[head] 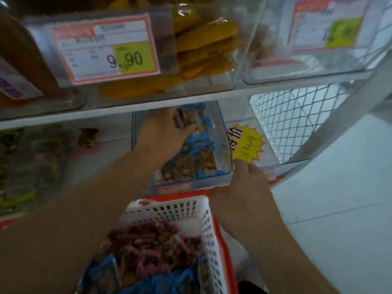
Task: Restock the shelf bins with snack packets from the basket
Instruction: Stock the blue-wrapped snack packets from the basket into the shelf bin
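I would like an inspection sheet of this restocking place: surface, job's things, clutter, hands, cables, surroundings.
Surface: white shelf board carrying clear bins above and below.
Job's things: clear bin partly filled with blue packets; white basket holding pink and blue packets.
Clutter: yellow starburst tag beside the bin; 9.90 price label.
Hands: left hand holds packets inside the bin; right hand grips the bin's front corner.
Cables: nothing seen.
Surroundings: wire mesh panel, pale tiled floor.
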Action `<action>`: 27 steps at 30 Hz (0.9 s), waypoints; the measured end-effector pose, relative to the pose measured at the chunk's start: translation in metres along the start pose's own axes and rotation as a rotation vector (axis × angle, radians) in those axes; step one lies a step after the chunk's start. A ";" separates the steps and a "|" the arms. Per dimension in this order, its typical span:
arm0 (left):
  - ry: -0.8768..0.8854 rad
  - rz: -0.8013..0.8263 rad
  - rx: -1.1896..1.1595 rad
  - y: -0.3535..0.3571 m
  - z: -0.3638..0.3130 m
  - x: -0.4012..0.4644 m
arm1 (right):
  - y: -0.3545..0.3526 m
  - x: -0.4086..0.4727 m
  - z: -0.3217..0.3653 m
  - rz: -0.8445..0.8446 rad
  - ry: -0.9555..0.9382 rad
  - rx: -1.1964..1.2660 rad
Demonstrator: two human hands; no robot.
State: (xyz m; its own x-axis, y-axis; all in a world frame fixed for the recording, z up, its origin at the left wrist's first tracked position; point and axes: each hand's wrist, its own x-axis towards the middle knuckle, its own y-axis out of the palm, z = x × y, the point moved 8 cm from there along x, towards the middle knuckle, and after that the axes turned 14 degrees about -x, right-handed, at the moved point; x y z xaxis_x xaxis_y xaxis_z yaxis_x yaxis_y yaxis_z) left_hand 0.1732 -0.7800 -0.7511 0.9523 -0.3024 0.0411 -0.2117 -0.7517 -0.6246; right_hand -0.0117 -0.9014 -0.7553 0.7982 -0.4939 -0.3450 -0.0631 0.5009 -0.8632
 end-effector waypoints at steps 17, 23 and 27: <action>0.030 0.074 0.531 0.077 0.026 0.082 | 0.011 0.020 -0.011 0.109 -0.054 -0.061; 0.030 0.131 0.425 0.074 0.029 0.071 | 0.006 0.014 -0.009 0.095 -0.048 -0.056; 0.141 0.084 0.198 0.040 0.011 0.026 | -0.001 0.010 -0.007 0.079 -0.027 -0.009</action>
State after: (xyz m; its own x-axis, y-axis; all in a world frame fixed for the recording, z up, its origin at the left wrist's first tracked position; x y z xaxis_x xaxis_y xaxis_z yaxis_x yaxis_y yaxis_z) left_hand 0.1923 -0.8119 -0.7839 0.8903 -0.4478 0.0822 -0.2284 -0.5953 -0.7703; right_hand -0.0082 -0.9117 -0.7600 0.8062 -0.4335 -0.4025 -0.1319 0.5316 -0.8367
